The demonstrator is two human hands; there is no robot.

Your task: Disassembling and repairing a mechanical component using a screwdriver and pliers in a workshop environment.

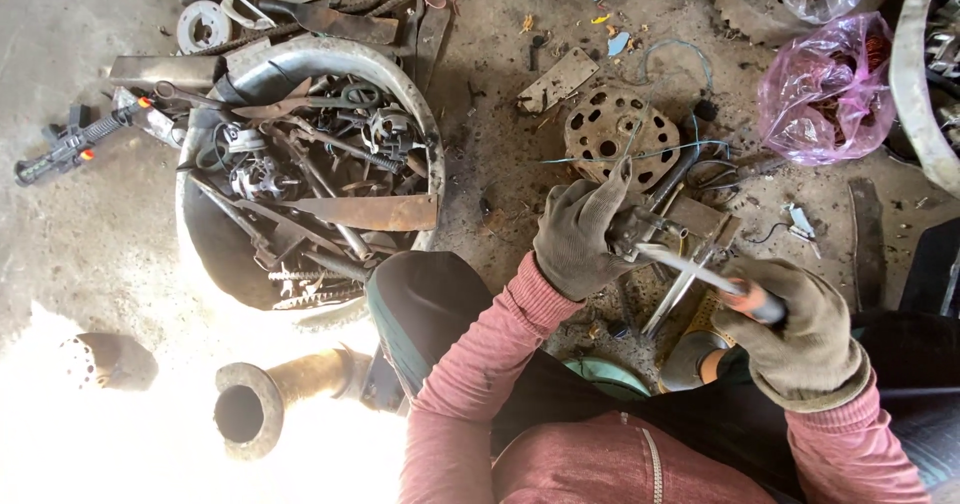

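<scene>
Both my hands wear dirty grey work gloves over pink sleeves. My left hand (580, 234) grips a small grey metal part (640, 228) just above my lap. My right hand (800, 329) is closed around the orange and black handle of a screwdriver (700, 272), whose shaft points up-left into the metal part. A round rusty plate with holes (615, 129) lies on the ground just beyond my left hand, with thin blue wire (680, 148) looping over it.
A large metal basin (400, 84) full of rusty scrap, blades and motor parts stands at the left. A rusty pipe flange (250, 409) lies at lower left. A pink plastic bag (825, 94) of copper wire sits at upper right. A toy gun (70, 146) lies far left.
</scene>
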